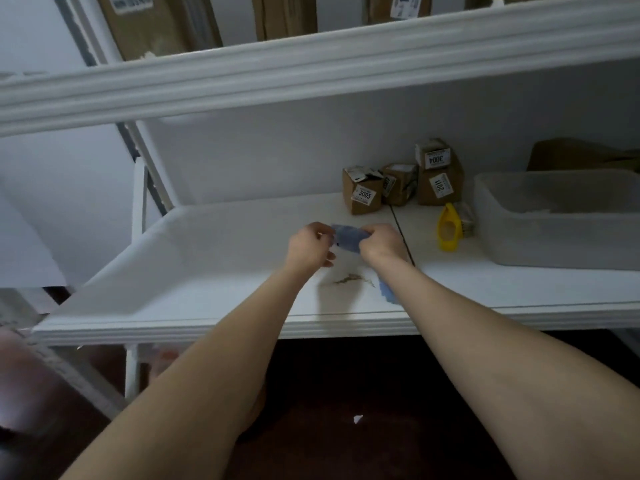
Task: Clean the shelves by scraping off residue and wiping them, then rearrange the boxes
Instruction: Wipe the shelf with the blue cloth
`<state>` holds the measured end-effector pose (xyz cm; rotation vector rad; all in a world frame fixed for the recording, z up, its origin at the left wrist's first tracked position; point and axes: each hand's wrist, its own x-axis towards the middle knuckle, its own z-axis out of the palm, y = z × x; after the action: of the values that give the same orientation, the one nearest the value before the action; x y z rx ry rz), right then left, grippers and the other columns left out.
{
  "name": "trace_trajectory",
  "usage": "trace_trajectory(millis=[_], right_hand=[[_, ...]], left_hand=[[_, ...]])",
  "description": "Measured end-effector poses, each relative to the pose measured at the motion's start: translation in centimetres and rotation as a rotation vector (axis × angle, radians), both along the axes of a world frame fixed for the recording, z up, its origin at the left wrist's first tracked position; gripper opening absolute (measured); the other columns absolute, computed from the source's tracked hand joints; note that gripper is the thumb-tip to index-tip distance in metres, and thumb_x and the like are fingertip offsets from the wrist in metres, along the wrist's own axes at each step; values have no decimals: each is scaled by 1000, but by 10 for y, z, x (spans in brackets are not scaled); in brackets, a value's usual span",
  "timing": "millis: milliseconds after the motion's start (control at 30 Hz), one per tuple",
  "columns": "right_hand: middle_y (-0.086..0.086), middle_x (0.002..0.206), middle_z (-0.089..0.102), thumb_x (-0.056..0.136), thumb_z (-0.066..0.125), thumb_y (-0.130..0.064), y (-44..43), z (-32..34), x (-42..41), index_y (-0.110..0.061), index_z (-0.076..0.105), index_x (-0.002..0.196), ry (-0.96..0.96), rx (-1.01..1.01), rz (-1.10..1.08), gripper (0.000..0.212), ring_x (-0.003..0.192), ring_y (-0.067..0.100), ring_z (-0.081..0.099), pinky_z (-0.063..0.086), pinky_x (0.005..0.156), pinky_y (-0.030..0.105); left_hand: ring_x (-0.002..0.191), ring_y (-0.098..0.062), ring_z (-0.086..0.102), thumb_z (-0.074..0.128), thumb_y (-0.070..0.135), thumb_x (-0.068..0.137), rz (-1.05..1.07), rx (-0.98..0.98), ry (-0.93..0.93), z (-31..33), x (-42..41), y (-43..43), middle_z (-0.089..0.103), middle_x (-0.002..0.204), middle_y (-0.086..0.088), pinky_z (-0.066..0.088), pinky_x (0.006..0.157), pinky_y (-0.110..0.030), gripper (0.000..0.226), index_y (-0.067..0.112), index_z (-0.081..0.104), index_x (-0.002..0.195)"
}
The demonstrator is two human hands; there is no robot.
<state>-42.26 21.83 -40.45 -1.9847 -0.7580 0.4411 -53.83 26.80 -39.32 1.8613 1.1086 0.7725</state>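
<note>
A blue cloth (pixel 348 240) is held above the white shelf (pixel 207 271) between both hands. My left hand (pixel 310 247) pinches its left edge and my right hand (pixel 382 241) grips its right side; a loose end of the cloth hangs down under my right forearm. A brownish streak of residue (pixel 349 279) lies on the shelf just below the hands. Small cardboard boxes (pixel 362 194) with number labels stand at the back, right of centre. A yellow scraper (pixel 449 227) lies on the shelf to the right of my hands.
A translucent plastic bin (pixel 554 220) sits at the right on the shelf, a brown item behind it. An upper shelf (pixel 311 64) carries larger cardboard boxes. A dark seam runs across the shelf by my right wrist. Dark floor below holds a white scrap (pixel 357 418).
</note>
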Motion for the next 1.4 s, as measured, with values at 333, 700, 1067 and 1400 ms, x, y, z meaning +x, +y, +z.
trace_trajectory(millis=[333,700,1067,1400], right_hand=[[6,122,65,88,57,-12,42,-1,-72,-13,66,120,23,67,388,33,115,22,58,43,96,28],[4,131,56,93,44,-15,44,-26,-24,-20,58,126,-98,3,88,36,119,23,54,45,96,29],[2,128,60,95,45,-10,20,-24,19,-16,62,120,-97,47,-1,31,116,22,56,39,88,22],[2,128,59,94,44,-10,-4,-22,35,-18,62,120,-71,58,-43,32,113,23,57,40,81,22]], left_hand=[[106,-32,62,54,18,92,300,-109,-84,-15,-61,74,64,113,-20,52,90,-43,33,0,60,118],[117,-36,52,45,39,97,195,71,742,-51,-114,110,53,131,-21,42,99,-40,49,7,45,134],[108,-26,56,49,25,95,-140,112,571,-36,-2,37,59,119,-11,45,83,-24,37,11,54,128],[113,-33,57,56,15,88,94,397,506,-16,-45,68,60,123,-15,46,90,-35,42,18,53,129]])
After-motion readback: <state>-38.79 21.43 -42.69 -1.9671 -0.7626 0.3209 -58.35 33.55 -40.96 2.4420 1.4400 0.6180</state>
